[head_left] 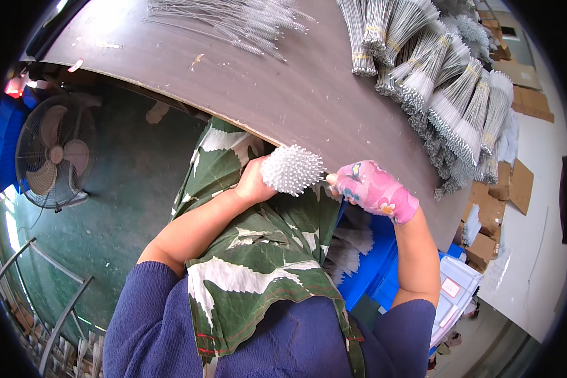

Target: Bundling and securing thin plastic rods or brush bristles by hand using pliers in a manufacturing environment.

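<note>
My left hand [253, 181] is closed round a bundle of thin wire brushes [292, 170], whose whitish tips face up in a dense round cluster. The bundle is at the table's near edge, above my lap. Just right of it is my right hand [373, 191], in a pink flowered fingerless glove. Its fingers are pinched together close to the bundle's side. A thin line shows between fingertips and bundle, but what they grip is too small to make out. The bundle's lower part is hidden.
Loose wire brushes [233, 22] lie at the brown table's [252, 82] far left; tied brush bundles [460, 107] pile up at its right. A blue bin [384, 246] holding more brushes stands below the right forearm. A standing fan [55, 153] is at left, cardboard boxes [485, 220] at right.
</note>
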Motion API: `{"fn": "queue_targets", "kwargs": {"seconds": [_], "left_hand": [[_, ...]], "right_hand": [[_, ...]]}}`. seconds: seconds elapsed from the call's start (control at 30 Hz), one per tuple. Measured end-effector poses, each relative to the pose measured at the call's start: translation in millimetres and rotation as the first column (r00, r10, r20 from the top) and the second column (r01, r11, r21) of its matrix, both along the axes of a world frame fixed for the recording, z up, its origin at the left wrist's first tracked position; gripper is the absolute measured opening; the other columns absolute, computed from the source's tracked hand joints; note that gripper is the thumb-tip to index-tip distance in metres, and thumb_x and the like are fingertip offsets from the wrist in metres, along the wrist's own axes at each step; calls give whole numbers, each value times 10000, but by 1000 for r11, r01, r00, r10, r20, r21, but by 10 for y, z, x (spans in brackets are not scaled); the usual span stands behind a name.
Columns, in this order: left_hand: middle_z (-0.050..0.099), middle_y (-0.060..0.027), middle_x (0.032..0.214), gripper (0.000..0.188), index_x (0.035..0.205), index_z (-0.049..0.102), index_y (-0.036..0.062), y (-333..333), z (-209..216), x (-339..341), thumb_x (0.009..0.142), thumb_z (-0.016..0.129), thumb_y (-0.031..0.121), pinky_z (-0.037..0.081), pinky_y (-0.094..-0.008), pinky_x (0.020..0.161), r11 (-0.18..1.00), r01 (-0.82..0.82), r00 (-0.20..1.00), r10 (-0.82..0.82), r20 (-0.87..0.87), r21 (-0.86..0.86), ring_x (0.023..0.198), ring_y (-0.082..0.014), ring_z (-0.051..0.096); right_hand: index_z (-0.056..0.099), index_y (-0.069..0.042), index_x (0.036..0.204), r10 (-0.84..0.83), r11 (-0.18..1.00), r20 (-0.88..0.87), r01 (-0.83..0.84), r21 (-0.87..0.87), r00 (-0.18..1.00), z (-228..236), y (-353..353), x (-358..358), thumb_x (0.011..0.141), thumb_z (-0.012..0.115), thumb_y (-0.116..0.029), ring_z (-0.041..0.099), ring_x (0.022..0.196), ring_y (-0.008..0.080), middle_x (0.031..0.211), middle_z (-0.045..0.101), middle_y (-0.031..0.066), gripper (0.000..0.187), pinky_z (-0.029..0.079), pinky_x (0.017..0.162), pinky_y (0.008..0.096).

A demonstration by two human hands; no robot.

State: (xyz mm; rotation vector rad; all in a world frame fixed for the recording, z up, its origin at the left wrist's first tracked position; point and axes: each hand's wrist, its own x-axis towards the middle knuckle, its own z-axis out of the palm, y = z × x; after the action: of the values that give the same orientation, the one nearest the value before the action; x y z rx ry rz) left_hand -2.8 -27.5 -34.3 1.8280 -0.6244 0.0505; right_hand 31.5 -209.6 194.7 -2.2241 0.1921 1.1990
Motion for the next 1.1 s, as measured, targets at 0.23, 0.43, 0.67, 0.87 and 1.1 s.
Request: {"fn": "queue_targets", "kwargs": {"seconds": [0.23,0.43,0.67,0.87,1.1], "left_hand": [[635,-141,1033,337,1074,600,42,70,157,-22,747,657,100,492,-348,815,999,33,974,-40,-225,-33,967,-314,609],[631,-142,1068,381,1111,587,35,82,248,-26,741,664,88,489,-336,833,991,15,951,-56,-304,-134,998,-303,609],[628,-148,1082,403,1121,579,26,76,226,-27,736,672,96,485,-338,848,987,1,956,-49,-290,-164,1011,-304,606],[628,-148,1083,429,1138,566,29,46,207,-24,730,675,106,484,-342,847,987,-3,944,-51,-327,-163,1009,-306,606],[642,-147,1023,325,1047,622,50,31,61,-5,728,661,94,490,-340,825,996,61,993,-67,-92,-66,957,-305,618]], "right_hand": [[662,-59,799,364,920,64,-347,-183,929,97,161,109,888,536,-349,580,656,207,678,621,79,329,453,660,338],[656,-64,793,634,754,216,-531,-386,743,132,263,23,890,533,-356,567,644,273,664,593,121,332,450,638,367],[651,-28,789,98,995,25,-97,-41,995,159,113,8,898,553,-325,482,551,122,627,579,21,331,422,557,265],[649,-15,766,-186,970,-77,196,146,979,122,105,-47,898,559,-334,471,558,52,666,588,-9,357,398,528,219],[654,-13,771,-139,982,-54,144,119,989,121,41,-3,895,558,-320,479,558,56,669,598,0,345,406,532,224]]}}
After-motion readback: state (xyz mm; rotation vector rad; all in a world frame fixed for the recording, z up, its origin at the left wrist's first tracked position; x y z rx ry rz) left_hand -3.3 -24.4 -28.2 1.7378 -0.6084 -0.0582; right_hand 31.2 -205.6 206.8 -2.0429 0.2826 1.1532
